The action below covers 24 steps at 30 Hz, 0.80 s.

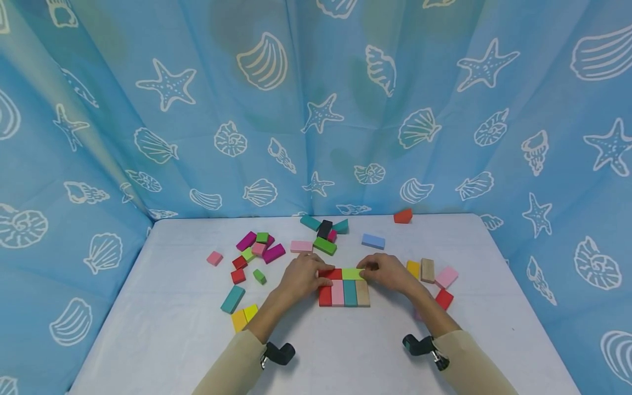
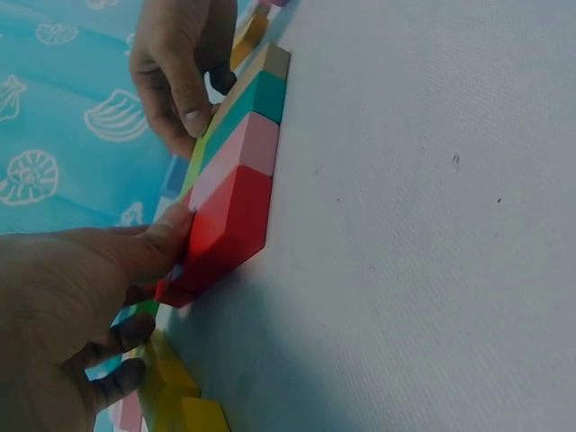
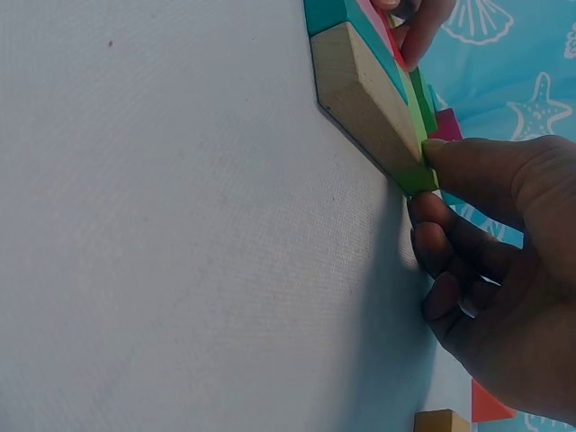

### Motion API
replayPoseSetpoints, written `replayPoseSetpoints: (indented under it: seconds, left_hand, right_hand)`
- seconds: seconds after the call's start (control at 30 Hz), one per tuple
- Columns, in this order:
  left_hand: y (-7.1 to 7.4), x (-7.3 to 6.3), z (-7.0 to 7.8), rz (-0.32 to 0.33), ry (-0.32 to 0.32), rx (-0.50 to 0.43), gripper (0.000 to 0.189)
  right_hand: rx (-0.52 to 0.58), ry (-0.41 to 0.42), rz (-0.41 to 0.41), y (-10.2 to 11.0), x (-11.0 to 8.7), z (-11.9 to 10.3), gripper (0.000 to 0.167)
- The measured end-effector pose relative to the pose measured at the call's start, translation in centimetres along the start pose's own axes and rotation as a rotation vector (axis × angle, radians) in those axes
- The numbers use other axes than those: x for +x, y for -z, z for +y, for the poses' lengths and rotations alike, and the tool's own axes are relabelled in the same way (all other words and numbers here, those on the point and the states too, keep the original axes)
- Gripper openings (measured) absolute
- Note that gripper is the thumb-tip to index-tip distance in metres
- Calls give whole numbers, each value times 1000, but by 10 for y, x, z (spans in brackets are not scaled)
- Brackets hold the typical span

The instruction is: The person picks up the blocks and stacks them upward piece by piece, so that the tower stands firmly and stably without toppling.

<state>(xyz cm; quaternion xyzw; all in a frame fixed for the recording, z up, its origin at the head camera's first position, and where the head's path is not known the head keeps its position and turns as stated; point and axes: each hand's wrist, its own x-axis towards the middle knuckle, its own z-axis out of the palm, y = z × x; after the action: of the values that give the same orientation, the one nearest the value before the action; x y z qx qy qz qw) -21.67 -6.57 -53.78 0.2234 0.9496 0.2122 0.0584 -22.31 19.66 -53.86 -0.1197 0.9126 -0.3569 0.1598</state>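
Observation:
Several blocks lie flat against one another. A red block [image 1: 325, 297], a pink block [image 1: 338, 293], a teal block [image 1: 350, 293] and a plain wooden block [image 1: 362, 294] form the near row. Crosswise along their far ends lie another red block [image 1: 336, 274] and a light green block [image 1: 351, 274]. My left hand [image 1: 302, 278] holds the far red block's left end between thumb and index finger. At the opposite end, my right hand [image 1: 387, 272] pinches the light green block, its thumb on top in the right wrist view.
Loose blocks lie left, including a teal block [image 1: 233, 299] and a yellow block [image 1: 239, 320]. Behind my hands are a green block [image 1: 325, 246] and a blue block [image 1: 373, 241]. A wooden block [image 1: 427, 270] lies right. A blue shell-patterned curtain [image 1: 316, 153] borders the white table [image 1: 163, 307].

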Motion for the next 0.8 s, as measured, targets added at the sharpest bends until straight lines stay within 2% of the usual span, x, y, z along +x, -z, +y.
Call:
replayPoseSetpoints:
  seconds: [0.53,0.8]
  left_hand:
    - [0,-1,0,-2,-22,13,48]
    - [2,-2,0,-6,-23,8,49]
  right_hand:
    - [0,20,-13,0,-2,0,21]
    - [2,2,-12,1,-3,-2,20]
